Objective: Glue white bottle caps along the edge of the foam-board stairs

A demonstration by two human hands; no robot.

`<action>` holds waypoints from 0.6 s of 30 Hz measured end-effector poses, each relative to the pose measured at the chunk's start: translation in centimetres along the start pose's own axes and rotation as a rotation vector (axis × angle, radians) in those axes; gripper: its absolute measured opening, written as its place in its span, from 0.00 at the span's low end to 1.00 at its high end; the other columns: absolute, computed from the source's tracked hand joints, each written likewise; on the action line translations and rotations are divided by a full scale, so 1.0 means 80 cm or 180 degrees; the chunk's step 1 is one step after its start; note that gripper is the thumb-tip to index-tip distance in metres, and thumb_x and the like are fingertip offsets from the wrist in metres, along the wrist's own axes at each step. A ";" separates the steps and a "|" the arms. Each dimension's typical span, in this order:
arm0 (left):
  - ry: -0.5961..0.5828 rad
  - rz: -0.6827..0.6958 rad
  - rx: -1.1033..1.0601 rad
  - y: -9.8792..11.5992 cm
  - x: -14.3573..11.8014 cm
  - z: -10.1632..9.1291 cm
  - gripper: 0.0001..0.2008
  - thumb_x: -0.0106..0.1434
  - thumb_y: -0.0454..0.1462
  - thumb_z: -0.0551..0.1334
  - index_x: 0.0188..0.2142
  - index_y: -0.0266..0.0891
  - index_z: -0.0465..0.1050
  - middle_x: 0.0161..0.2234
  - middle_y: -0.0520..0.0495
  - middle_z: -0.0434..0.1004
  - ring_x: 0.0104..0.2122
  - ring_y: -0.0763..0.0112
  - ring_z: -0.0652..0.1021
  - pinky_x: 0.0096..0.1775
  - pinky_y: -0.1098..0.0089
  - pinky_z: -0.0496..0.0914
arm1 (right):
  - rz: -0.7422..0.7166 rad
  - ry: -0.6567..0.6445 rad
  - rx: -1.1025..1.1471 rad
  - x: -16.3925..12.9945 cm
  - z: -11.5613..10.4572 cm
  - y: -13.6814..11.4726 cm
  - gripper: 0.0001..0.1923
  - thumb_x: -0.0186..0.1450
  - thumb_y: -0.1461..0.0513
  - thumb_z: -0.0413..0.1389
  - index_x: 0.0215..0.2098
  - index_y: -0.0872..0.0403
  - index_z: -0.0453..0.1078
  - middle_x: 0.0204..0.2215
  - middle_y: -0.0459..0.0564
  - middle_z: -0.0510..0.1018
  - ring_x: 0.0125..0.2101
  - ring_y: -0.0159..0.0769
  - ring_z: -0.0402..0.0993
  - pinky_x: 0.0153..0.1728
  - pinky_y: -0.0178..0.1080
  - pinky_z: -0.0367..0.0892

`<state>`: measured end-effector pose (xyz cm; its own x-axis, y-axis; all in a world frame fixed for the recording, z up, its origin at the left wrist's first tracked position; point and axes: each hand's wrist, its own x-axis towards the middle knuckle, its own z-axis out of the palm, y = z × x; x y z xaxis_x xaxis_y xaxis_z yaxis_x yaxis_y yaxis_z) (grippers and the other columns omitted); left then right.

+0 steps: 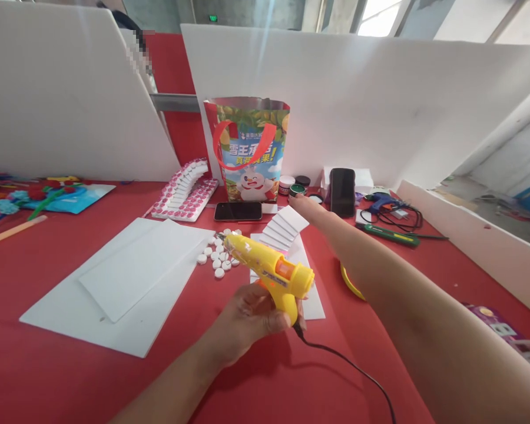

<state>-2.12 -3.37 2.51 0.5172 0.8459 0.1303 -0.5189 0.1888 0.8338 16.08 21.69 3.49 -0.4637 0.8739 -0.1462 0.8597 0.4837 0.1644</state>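
Note:
My left hand (pixel 242 321) is wrapped round the grip of a yellow hot glue gun (pixel 258 259), its nozzle toward the far left and a black cord trailing from the grip. Just beyond the nozzle, several small white discs (pixel 219 272) lie on the red table (pixel 194 365). My right arm reaches forward, and my right hand (pixel 308 207) is beside the small jars (pixel 297 190); its fingers are too foreshortened to make out. A stepped fan of white strips (pixel 285 228) lies below that hand, over a white sheet (pixel 313 300) partly covered by the glue gun.
White boards (pixel 115 282) lie at left. Behind stand a printed bag (pixel 254 156), a pink-patterned piece with stepped white strips (pixel 185 191) and a flat phone (pixel 238 211). An upright phone (pixel 343 191), green cutter (pixel 391 234) and blue tool with cable (pixel 382 203) are at right.

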 end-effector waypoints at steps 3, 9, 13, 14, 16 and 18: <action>0.0030 -0.0048 0.0026 0.002 0.001 0.000 0.11 0.62 0.42 0.73 0.44 0.46 0.84 0.34 0.48 0.80 0.36 0.69 0.79 0.44 0.66 0.73 | 0.0116 -0.0207 -0.0028 0.002 -0.009 0.001 0.20 0.72 0.56 0.59 0.59 0.55 0.70 0.56 0.57 0.75 0.50 0.44 0.77 0.50 0.51 0.76; 0.0103 -0.0025 0.0025 0.003 0.000 0.000 0.11 0.62 0.42 0.74 0.44 0.45 0.85 0.35 0.47 0.81 0.35 0.70 0.79 0.43 0.68 0.73 | 0.0145 -0.0547 -0.0136 -0.004 -0.027 0.003 0.20 0.72 0.56 0.59 0.59 0.55 0.70 0.56 0.56 0.75 0.50 0.44 0.77 0.50 0.51 0.76; 0.0148 -0.0057 0.0058 0.002 0.000 -0.001 0.12 0.60 0.42 0.75 0.43 0.45 0.86 0.35 0.46 0.81 0.35 0.68 0.80 0.43 0.66 0.74 | 0.0198 -0.0637 -0.0352 -0.012 -0.030 0.012 0.20 0.72 0.56 0.60 0.59 0.56 0.70 0.56 0.57 0.75 0.50 0.44 0.77 0.50 0.51 0.76; 0.0167 -0.0066 0.0068 0.002 0.000 -0.002 0.12 0.60 0.43 0.75 0.43 0.45 0.86 0.35 0.46 0.81 0.35 0.68 0.80 0.43 0.66 0.75 | 0.0213 -0.0641 -0.0406 -0.014 -0.030 0.014 0.20 0.72 0.56 0.60 0.59 0.56 0.70 0.56 0.57 0.75 0.50 0.44 0.77 0.50 0.51 0.76; 0.0199 -0.0051 0.0062 0.001 0.000 -0.002 0.12 0.59 0.43 0.75 0.42 0.46 0.86 0.35 0.46 0.81 0.35 0.68 0.80 0.43 0.66 0.75 | 0.0240 -0.0608 -0.0503 -0.019 -0.030 0.016 0.20 0.72 0.56 0.60 0.59 0.56 0.70 0.55 0.57 0.75 0.50 0.44 0.77 0.50 0.51 0.76; 0.0210 -0.0028 0.0037 0.001 -0.001 -0.003 0.11 0.60 0.42 0.75 0.43 0.47 0.86 0.37 0.47 0.81 0.36 0.69 0.80 0.43 0.67 0.74 | 0.0290 -0.0511 -0.0597 -0.025 -0.031 0.018 0.21 0.72 0.55 0.60 0.59 0.57 0.70 0.56 0.57 0.75 0.51 0.44 0.77 0.50 0.51 0.76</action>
<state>-2.33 -3.28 2.41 0.4755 0.8753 0.0876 -0.5064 0.1909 0.8409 17.70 20.79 6.46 -0.3334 0.9024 -0.2729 0.8347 0.4171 0.3596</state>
